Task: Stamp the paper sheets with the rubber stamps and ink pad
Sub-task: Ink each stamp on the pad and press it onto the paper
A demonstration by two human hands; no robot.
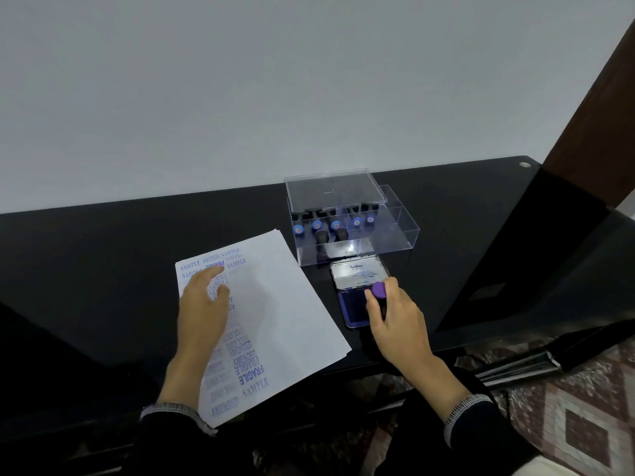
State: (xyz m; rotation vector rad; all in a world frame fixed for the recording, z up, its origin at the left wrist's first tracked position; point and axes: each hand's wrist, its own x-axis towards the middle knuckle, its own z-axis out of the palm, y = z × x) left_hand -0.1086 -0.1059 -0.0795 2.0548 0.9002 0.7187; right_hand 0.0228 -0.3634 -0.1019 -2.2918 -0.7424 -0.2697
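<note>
Inking step of a stamping cycle, head view. The right hand (395, 314) gripped a rubber stamp (379, 291) by its purple handle, fingers clamped round it, and held its face down on the blue pad of the open ink pad (354, 309), which lay on the black table (103, 242) just right of the paper sheets (281, 304). The left hand (204, 310) rested flat on the top sheet, fingers straight and slightly apart, holding the stack in place.

Progress: the top sheet already bore many blue impressions (SAMPLE, AMENDED, FRAGILE) along its left side, from the far corner to the near edge. Its right half was unmarked, so stamping appeared partly done; whether lower sheets were stamped could not be told.

Orientation: the stack's long axis ran diagonally, from near left to far right. The stamp stood roughly upright, handle uppermost. Further stamps stood in a clear plastic box (395, 231), its lid (336, 190) raised, behind the ink pad.
</note>
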